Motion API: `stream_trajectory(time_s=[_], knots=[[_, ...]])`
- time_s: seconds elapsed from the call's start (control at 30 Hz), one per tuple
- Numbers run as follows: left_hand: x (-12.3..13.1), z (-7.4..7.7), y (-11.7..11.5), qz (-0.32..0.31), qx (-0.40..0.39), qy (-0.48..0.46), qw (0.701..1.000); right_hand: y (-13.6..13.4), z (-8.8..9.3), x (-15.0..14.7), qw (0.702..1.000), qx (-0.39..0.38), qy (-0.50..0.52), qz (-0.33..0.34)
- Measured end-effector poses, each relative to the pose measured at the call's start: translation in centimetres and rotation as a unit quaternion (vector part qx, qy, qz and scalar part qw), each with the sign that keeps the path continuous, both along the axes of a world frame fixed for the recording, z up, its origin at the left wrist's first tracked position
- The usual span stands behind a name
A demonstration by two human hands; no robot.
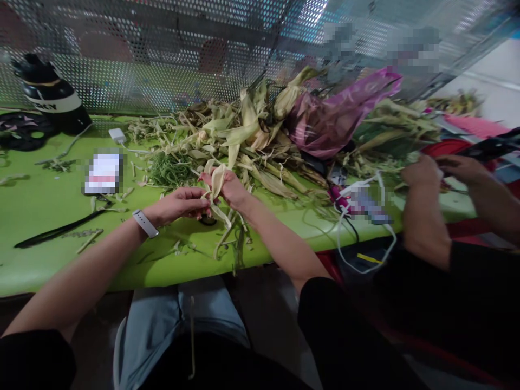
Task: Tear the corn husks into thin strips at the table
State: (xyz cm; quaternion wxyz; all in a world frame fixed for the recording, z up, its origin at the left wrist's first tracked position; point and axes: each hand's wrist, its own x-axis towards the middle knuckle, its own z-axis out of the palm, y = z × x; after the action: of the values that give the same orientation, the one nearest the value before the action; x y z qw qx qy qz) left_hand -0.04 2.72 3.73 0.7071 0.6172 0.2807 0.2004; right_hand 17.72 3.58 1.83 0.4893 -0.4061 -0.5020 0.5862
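Pale strips of corn husk point(218, 182) are gripped between my two hands above the green table. My left hand point(181, 205), with a white band on its wrist, pinches the lower part of the strips with thumb and fingers. My right hand point(231, 189) is closed around their upper part, its fingertips partly hidden by the husk. Loose strip ends dangle below both hands toward the table edge. Just behind them lie a bundle of thin green strands point(168, 169) and a large heap of dried corn husks point(247, 127).
A phone point(103, 172), a black strap point(60, 228) and a black bottle point(54, 97) lie or stand to the left. A purple plastic bag point(325, 119) rests on the heap. On the right, a co-worker's hands point(422, 170) work near a white cable point(340, 238). Perforated metal point(162, 59) stands behind.
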Motion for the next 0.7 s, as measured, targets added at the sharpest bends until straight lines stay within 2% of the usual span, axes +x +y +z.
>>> stream_trajectory(time_s=[0.13,0.23,0.3,0.4,0.53,0.7], knots=[[0.5,-0.3,0.0,0.083,-0.105,-0.048,0.990,0.4,0.5,0.8,0.999,-0.039,0.031,0.004],[0.7,-0.4,0.1,0.146,-0.128,-0.089,0.977,0.7,0.8,1.4,0.996,-0.051,0.067,-0.007],[0.7,-0.4,0.1,0.167,-0.129,-0.105,0.972,0.7,0.9,1.6,0.997,-0.020,0.067,-0.018],[0.5,-0.6,0.2,0.158,-0.112,-0.093,0.977,0.1,0.8,1.4,0.999,0.029,0.042,-0.007],[0.4,-1.0,0.3,0.134,-0.071,-0.069,0.986,-0.6,0.9,0.6,0.998,0.015,0.055,0.021],[0.4,-0.9,0.2,0.107,-0.042,-0.050,0.992,-0.4,0.9,0.1,0.997,0.034,0.049,-0.042]])
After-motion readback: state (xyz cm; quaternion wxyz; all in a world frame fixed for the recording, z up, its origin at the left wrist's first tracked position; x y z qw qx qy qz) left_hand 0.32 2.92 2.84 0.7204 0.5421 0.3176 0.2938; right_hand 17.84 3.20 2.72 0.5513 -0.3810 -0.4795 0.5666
